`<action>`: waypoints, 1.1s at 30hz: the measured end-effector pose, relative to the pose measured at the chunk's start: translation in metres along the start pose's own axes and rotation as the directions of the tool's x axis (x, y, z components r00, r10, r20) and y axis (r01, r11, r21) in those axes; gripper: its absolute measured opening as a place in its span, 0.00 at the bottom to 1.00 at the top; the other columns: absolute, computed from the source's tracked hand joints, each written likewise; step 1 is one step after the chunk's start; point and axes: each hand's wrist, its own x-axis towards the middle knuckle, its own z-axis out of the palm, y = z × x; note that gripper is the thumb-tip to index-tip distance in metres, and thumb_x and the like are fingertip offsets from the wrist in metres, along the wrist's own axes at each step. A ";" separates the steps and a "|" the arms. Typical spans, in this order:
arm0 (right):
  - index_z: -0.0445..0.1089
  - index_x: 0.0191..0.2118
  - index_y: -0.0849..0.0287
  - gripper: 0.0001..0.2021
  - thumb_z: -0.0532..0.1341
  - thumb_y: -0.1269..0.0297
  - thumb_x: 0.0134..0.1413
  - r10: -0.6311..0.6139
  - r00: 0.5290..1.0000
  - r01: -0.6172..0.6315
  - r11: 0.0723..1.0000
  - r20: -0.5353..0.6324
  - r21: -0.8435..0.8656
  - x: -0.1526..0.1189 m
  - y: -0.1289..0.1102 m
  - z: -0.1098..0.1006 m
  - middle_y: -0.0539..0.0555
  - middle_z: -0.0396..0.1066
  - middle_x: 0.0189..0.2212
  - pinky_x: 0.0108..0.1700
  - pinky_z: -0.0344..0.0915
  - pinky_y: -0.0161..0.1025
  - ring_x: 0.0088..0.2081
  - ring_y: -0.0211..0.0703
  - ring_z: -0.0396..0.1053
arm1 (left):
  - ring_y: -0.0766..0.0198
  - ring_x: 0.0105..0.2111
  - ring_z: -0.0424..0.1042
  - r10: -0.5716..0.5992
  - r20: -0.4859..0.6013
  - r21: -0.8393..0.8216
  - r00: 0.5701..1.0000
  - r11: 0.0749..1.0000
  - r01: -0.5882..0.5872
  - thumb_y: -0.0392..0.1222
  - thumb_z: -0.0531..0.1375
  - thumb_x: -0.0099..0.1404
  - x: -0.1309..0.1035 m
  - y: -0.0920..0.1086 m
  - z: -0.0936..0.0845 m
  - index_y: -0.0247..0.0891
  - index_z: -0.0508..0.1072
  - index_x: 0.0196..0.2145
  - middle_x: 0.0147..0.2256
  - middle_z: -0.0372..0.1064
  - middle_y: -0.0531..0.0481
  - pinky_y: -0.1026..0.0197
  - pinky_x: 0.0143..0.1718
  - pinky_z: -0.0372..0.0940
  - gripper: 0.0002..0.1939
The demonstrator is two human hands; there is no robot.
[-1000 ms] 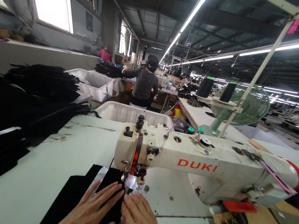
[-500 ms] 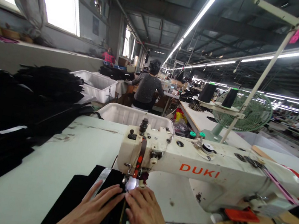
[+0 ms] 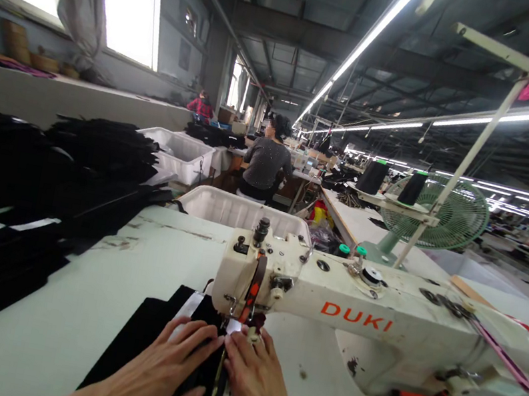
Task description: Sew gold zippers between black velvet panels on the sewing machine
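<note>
Head view: white-striped black cloth [image 3: 133, 333] is lying under our left hand [image 3: 169, 361] and right hand [image 3: 255, 375], both outstretched, not gripping; the machine [image 3: 303, 285] is standing just beyond, heaps [image 3: 102, 154] leftward.

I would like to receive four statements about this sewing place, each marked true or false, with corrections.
1. The left hand lies on black fabric. True.
2. The lettering on the sewing machine is blue. False: the lettering is orange-red.
3. A green fan stands beyond the machine. True.
4. The right hand is raised above the machine. False: the right hand is low, beside the left.
</note>
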 end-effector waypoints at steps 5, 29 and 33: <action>0.70 0.53 0.58 0.13 0.63 0.69 0.63 0.010 1.000 -0.009 1.000 -0.024 0.028 0.002 0.003 0.000 0.51 0.77 0.45 0.59 0.63 0.47 0.45 0.46 0.73 | 0.49 0.60 0.66 0.016 -0.032 0.001 0.999 1.000 -0.016 0.41 0.60 0.68 0.001 0.001 0.001 0.48 0.58 0.66 0.61 0.66 0.48 0.39 0.62 0.60 0.31; 0.68 0.56 0.61 0.24 0.63 0.80 0.54 0.048 0.995 -0.053 0.997 0.084 0.063 -0.018 0.004 0.012 0.59 0.75 0.50 0.52 0.72 0.48 0.50 0.54 0.73 | 0.47 0.61 0.64 -0.022 0.036 0.051 0.999 0.998 0.021 0.35 0.55 0.66 0.005 0.006 -0.002 0.45 0.58 0.66 0.62 0.64 0.47 0.28 0.60 0.58 0.31; 0.68 0.58 0.61 0.24 0.64 0.79 0.54 0.028 0.995 -0.032 0.999 0.095 0.042 -0.022 0.005 0.015 0.59 0.74 0.51 0.52 0.73 0.46 0.51 0.53 0.73 | 0.48 0.61 0.64 -0.011 -0.011 0.033 1.000 0.999 0.012 0.33 0.56 0.66 0.004 0.009 -0.004 0.46 0.56 0.67 0.61 0.65 0.48 0.31 0.61 0.58 0.33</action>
